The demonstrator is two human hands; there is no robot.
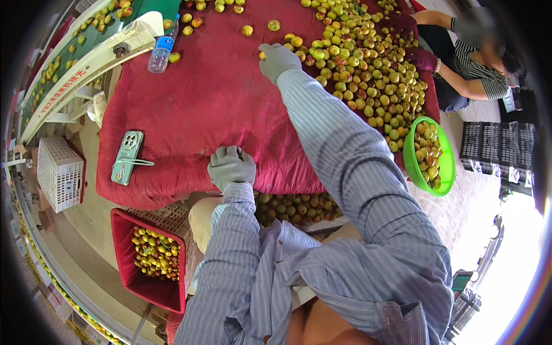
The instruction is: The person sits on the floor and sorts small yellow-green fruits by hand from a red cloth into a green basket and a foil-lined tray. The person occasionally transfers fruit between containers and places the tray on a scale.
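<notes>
My right hand (280, 62), in a grey glove, reaches across a table covered with red cloth (194, 103). Its fingers are curled around a yellowish fruit (261, 55), of which only a sliver shows at the fingertips. Right of this hand spreads a large heap of yellow-green and reddish fruit (371, 73), apparently jujubes. Near the front edge, my left hand (231, 168), also gloved in grey, rests on the cloth with bent fingers. Its palm is hidden. A few loose fruits (247, 30) lie beyond my right hand.
A phone (127, 157) and a plastic bottle (160, 56) lie left. A green basket (450, 172) of fruit stands right; a red-lined crate (148, 289) sits lower left. A conveyor (60, 71) runs far left. Another person (470, 77) in purple gloves works at the heap.
</notes>
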